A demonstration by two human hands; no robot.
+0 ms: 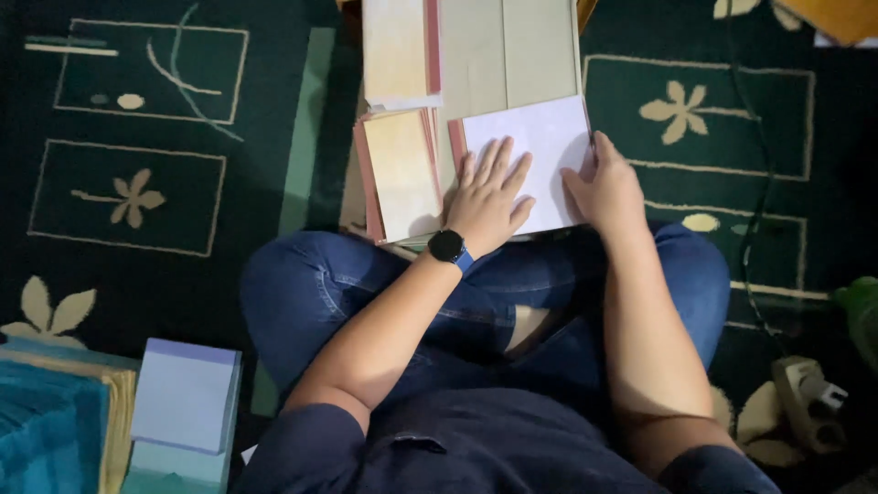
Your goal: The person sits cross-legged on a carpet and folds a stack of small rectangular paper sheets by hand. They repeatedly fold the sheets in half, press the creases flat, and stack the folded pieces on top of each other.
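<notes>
I sit cross-legged on a dark green carpet. My left hand (488,195), with a black watch on its wrist, lies flat with fingers spread on a white sheet of paper (541,137) atop a pink-edged stack. My right hand (606,187) rests on the sheet's right edge, fingers curled over it. Left of the sheet lies a cream stack with pink edges (401,172). Another cream stack (395,50) sits further away. All lie on a pale board (512,55).
A pale blue pad (185,393) lies on a teal stack (55,430) at the lower left. A power strip (809,402) and a dark cable (759,210) are on the right. The carpet (137,183) has cream flower patterns.
</notes>
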